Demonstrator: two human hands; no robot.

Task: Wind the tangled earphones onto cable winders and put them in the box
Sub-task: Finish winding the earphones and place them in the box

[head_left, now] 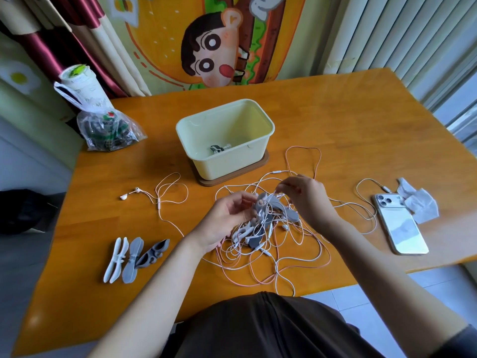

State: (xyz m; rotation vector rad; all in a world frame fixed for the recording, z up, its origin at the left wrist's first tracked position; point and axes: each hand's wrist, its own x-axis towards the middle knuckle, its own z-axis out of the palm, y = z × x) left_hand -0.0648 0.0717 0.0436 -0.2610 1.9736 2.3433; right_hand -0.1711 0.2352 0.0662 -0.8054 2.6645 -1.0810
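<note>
- Head view: I see the tangled earphones (271, 244) heaped on the surface (335, 120) just in front of the box (224, 161), between it and the person's body, with pink and white loops spreading outward from the heap.
- My reading of the left hand (227, 218): its fingers curl round the near-left side of the heap, where several grey winders (273, 205) are caught among the cords.
- Right hand (307, 197) pinches a thin cord at the top of the heap, on the side nearest the box.
- One wound winder (219, 148) lies on the box floor, so I judge the task to be at an early stage.
- Three spare winders (134, 257) lie side by side, well to the front-left of the box.
- I take the step in hand to be untangling: freeing one earphone from the knot.
- Next move, as I judge it, calls for tracing the pinched cord to its end and drawing it out gently, while the left hand steadies the rest so the loops do not tighten.
</note>
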